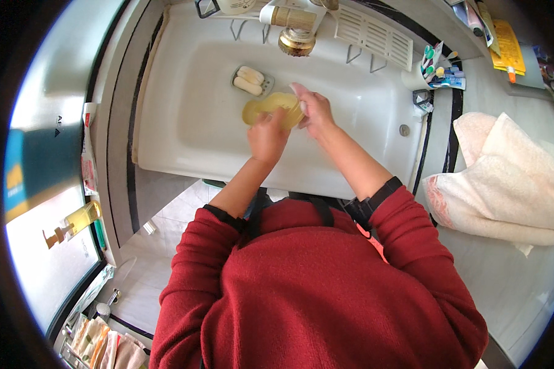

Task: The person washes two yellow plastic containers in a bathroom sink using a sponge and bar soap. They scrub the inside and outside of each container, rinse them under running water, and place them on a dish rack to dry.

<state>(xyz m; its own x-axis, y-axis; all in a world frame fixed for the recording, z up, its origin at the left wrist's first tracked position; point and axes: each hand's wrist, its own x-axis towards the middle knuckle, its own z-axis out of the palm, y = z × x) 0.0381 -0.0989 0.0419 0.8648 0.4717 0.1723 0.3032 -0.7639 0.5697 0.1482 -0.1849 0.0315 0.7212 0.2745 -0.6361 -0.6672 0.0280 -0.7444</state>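
Observation:
Over the white sink basin (pixel 212 133), my left hand (pixel 268 138) is at the near edge of a yellow plastic dish (pixel 277 104), its fingers closed on it. My right hand (pixel 317 110) holds a pink-and-white cloth (pixel 299 88) against the dish's right end; the lower part of that cloth is hidden by the fingers. Just beyond the yellow dish, a grey soap dish (pixel 268 85) rests in the basin with pale soap bars (pixel 249 81) on it.
A brass-coloured tap head (pixel 297 42) hangs over the basin's far side, beside a slotted white rack (pixel 374 34). At the right stand a cup of toothbrushes (pixel 415 76) and a pale towel (pixel 503 180). A yellow pump bottle (pixel 83 217) is on the left ledge.

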